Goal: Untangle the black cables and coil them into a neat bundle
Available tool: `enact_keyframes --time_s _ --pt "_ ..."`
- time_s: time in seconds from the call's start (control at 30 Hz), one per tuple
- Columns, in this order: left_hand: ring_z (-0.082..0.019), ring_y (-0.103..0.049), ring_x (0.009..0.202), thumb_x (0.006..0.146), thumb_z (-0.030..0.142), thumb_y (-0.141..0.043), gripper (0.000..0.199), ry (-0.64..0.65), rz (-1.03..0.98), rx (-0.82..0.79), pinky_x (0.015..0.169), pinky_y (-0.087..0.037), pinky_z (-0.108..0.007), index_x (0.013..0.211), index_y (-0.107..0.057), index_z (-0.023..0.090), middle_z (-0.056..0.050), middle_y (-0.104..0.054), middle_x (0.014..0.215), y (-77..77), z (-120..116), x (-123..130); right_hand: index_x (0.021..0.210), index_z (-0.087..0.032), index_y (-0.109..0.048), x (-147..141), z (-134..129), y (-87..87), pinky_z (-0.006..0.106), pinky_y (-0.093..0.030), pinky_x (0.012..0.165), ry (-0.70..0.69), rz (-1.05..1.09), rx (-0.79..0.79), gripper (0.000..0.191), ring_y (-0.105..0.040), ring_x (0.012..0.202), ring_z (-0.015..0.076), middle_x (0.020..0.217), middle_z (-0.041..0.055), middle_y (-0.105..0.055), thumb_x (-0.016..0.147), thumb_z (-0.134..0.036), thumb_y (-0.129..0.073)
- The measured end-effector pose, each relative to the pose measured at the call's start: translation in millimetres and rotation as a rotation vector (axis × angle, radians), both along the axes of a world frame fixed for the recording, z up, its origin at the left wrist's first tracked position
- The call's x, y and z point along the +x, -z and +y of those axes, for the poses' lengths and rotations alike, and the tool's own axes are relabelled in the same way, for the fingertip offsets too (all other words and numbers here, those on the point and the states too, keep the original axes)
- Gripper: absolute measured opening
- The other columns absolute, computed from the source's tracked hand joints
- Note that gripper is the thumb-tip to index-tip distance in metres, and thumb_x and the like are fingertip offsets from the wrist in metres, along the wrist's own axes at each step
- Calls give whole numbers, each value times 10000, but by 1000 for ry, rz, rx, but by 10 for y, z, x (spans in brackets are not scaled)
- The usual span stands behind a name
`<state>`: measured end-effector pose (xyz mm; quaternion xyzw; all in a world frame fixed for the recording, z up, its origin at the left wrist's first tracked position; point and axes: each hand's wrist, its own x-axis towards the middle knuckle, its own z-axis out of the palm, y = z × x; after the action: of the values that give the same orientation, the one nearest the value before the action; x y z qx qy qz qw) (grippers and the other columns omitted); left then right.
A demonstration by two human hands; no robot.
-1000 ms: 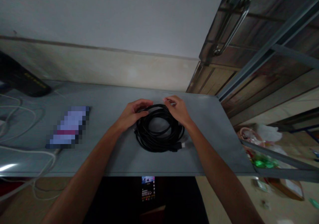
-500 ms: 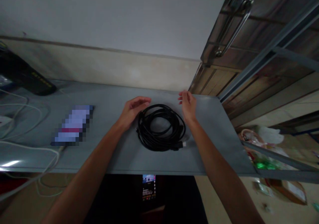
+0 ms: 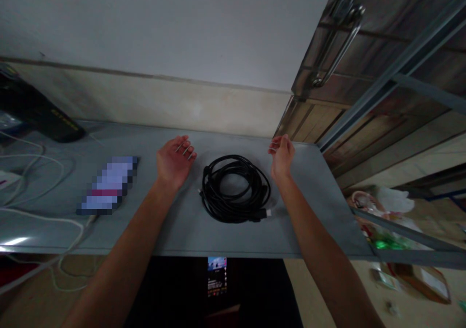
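Note:
A black cable (image 3: 211,206) lies coiled in a loose ring on the grey tabletop (image 3: 229,240), its pale-tipped plug pointing right at the lower edge of the coil. To the left of it, my left hand (image 3: 174,162) rests palm up with the fingers loosely bent and apart, holding nothing. On the coil's other side is my right hand (image 3: 282,159), palm turned inward, its fingers half curled with nothing seen in them. Neither hand touches the cable.
A phone with a blurred screen (image 3: 109,184) lies at left, a white cord (image 3: 54,217) at its lower end. Behind it leans a dark object with yellow lettering (image 3: 43,109). Another lit phone (image 3: 217,277) shows below the table edge. A metal frame (image 3: 364,99) stands at right.
My left hand has moved left, away from the coil, and turned palm up. My right hand has shifted slightly right. The cable coil stays in place.

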<state>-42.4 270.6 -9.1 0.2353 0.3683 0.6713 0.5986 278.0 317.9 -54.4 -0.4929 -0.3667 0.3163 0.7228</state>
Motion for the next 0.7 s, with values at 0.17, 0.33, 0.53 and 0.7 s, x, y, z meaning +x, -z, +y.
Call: enact_keyframes --time_s 0.17,0.33,0.53,0.7 --pt "-149 -633 696 928 298 -767 81 13 -43 -12 689 -565 -291 965 -736 232 -11 -670 810 -8 3 0 903 -258 -616 -22 -17 -1 272 -486 582 -13 29 19 621 -634 717 151 878 21 -674 1022 -867 -580" --pt "-158 -623 695 903 269 -765 71 11 -53 -26 673 -554 -294 951 -738 226 -21 -661 806 -17 9 20 875 -258 -604 -60 -34 -37 262 -472 560 -8 32 4 606 -623 691 141 849 11 -666 1051 -837 -575" --pt "-151 -609 686 873 243 -752 69 -7 -57 -28 654 -546 -287 938 -744 222 -25 -655 812 -38 -5 50 870 -261 -597 -73 -31 -41 260 -457 553 -30 16 2 632 -603 672 139 826 2 -642 1010 -877 -580" --pt "-165 -607 696 861 254 -761 86 -10 -33 -29 653 -554 -295 943 -751 229 -35 -657 823 -26 -2 43 874 -268 -588 -84 -43 -45 271 -472 570 -63 -37 -6 642 -606 684 147 835 7 -640 1015 -893 -547"
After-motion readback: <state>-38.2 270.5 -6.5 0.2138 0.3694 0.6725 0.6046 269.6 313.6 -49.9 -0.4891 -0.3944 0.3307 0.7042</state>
